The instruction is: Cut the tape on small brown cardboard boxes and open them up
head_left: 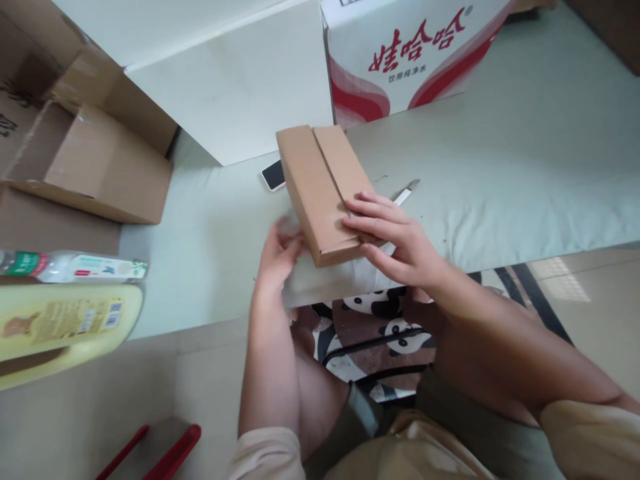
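Small brown cardboard box (323,190) sat on the pale green table (500,167), near its front edge, flaps closed with a seam running lengthwise down the top, near corner slightly dented. Right hand (395,237) lay flat on its near end, fingers spread, pressing, not clenched. Left hand (277,257) touched the left side; blurred, grip couldn't be told. A phone (273,175) lay just behind it.

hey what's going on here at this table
A person is handling a small brown cardboard box on a pale green table. The right hand presses flat on its closed top flaps, while the left hand touches its near left side. A phone lies just behind the box, and a white-and-red carton stands farther back.
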`<state>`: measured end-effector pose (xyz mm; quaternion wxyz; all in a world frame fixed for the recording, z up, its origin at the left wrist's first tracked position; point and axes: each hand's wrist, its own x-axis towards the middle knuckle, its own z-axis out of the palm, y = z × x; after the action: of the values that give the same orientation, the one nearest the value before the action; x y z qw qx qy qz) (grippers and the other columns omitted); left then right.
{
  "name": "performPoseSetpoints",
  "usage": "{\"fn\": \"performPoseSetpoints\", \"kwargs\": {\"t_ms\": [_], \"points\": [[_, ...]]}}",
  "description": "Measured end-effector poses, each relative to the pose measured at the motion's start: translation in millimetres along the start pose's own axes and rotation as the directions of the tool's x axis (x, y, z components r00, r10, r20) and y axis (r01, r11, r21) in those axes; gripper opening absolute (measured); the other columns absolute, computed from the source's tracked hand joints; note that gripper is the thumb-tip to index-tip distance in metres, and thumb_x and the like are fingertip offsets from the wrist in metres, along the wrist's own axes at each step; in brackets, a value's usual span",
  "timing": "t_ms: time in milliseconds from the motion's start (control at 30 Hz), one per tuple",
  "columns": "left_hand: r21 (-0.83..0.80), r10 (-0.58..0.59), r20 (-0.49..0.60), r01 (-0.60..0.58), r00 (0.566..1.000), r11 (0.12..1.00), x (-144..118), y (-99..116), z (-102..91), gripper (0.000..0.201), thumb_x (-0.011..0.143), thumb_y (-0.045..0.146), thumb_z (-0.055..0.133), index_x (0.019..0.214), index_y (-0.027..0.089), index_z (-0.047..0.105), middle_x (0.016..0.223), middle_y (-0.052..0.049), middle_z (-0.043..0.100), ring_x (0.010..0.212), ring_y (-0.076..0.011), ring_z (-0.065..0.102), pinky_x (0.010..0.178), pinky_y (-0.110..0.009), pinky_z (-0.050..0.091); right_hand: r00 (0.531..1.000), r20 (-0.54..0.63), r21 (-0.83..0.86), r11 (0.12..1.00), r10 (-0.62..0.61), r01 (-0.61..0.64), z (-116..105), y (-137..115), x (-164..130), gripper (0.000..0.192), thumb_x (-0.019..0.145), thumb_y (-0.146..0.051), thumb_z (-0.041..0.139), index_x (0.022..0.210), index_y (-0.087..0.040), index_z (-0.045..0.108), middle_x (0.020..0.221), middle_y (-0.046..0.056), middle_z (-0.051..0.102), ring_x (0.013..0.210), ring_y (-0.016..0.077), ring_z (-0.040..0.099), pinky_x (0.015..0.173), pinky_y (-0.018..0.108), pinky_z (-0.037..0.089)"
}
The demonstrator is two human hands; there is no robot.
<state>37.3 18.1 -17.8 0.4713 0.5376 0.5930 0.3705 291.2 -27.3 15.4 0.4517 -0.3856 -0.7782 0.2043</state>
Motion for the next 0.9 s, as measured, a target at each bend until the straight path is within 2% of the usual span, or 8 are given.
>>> {"fn": "performPoseSetpoints", "kwargs": {"t_ms": [100,167,233,300,467,667,767,900], "points": [[0.013,0.456,-0.33,-0.479,0.826,0.878,2.8,-1.9,5.0,0.071,0.079,0.067,0.064,0.141,0.033,0.051,0.15,-0.011,0.053,0.13,-0.0281,0.058,0.096,-0.04,0.055,0.99,0.094,0.06,0.993,-0.103,0.098,6.6,-4.7,0.2,0.039,0.095,-0.035,0.055,0.13,-0.027,0.068,0.146,0.007,0.063,0.146,0.0264,0.049,0.123,0.053,0.037],[0.127,0.655,-0.246,-0.646,0.714,0.752,2.5,-2.9,7.6,0.06,0.088,0.069,0.052,0.135,0.032,0.059,0.156,-0.007,0.048,0.148,-0.0292,0.043,0.118,-0.046,0.04,0.979,0.114,0.149,0.977,-0.169,0.151,9.8,-9.9,-0.2,0.036,0.096,-0.036,0.054,0.128,-0.026,0.068,0.142,0.008,0.066,0.144,0.0257,0.051,0.123,0.051,0.038],[0.19,0.72,-0.156,-0.694,0.677,0.694,1.5,-4.5,9.2,0.052,0.096,0.063,0.041,0.128,0.03,0.065,0.153,-0.006,0.051,0.149,-0.0274,0.041,0.125,-0.047,0.031,0.991,0.047,0.208,0.972,-0.126,0.114,10.8,-12.9,-1.0,0.032,0.097,-0.037,0.052,0.121,-0.025,0.069,0.13,0.008,0.072,0.135,0.0253,0.058,0.117,0.049,0.044],[0.19,0.725,-0.158,-0.699,0.671,0.689,1.0,-6.5,10.2,0.052,0.1,0.059,0.035,0.125,0.028,0.067,0.149,-0.007,0.053,0.146,-0.0263,0.044,0.127,-0.047,0.029,0.992,-0.103,0.155,0.986,0.079,-0.062,9.6,-10.0,-1.9,0.025,0.097,-0.035,0.048,0.106,-0.024,0.069,0.106,0.007,0.075,0.108,0.0232,0.069,0.099,0.044,0.054],[0.147,0.725,-0.189,-0.711,0.662,0.688,1.3,-8.6,11.7,0.049,0.1,0.057,0.036,0.124,0.028,0.068,0.146,-0.007,0.054,0.145,-0.0268,0.045,0.126,-0.047,0.029,0.807,-0.232,-0.166,0.795,0.543,-0.583,3.8,22.5,-3.0,0.019,0.087,-0.026,0.051,0.087,-0.021,0.069,0.058,-0.001,0.055,0.055,0.0154,0.05,0.059,0.031,0.042],[0.188,0.698,-0.206,-0.672,0.686,0.716,-0.9,-4.7,14.7,0.058,0.1,0.062,0.031,0.122,0.024,0.068,0.143,-0.01,0.056,0.143,-0.0275,0.046,0.125,-0.048,0.031,0.666,-0.045,-0.584,0.521,0.745,-0.623,3.7,44.4,-1.7,0.038,0.086,-0.042,0.057,0.115,-0.023,0.072,0.081,0.01,0.074,0.068,0.025,0.062,0.059,0.033,0.041],[0.201,0.673,-0.214,-0.642,0.708,0.74,-3.5,-3.4,16.2,0.063,0.098,0.068,0.029,0.121,0.024,0.068,0.141,-0.01,0.056,0.142,-0.0272,0.047,0.126,-0.048,0.029,0.691,-0.078,-0.453,0.592,0.719,-0.666,3.0,42.0,-0.7,0.03,0.09,-0.045,0.054,0.092,-0.021,0.073,0.072,0.008,0.07,0.067,0.0224,0.061,0.062,0.034,0.044],[0.164,0.67,-0.216,-0.65,0.71,0.742,-8.2,-2.8,19.1,0.053,0.099,0.064,0.029,0.125,0.034,0.065,0.143,-0.006,0.055,0.14,-0.0282,0.048,0.123,-0.052,0.033,0.874,-0.258,-0.049,0.898,0.412,-0.438,-3.4,18.2,-3.1,0.031,0.093,-0.05,0.058,0.109,-0.025,0.065,0.076,0.001,0.064,0.066,0.0174,0.059,0.065,0.034,0.047]]}}
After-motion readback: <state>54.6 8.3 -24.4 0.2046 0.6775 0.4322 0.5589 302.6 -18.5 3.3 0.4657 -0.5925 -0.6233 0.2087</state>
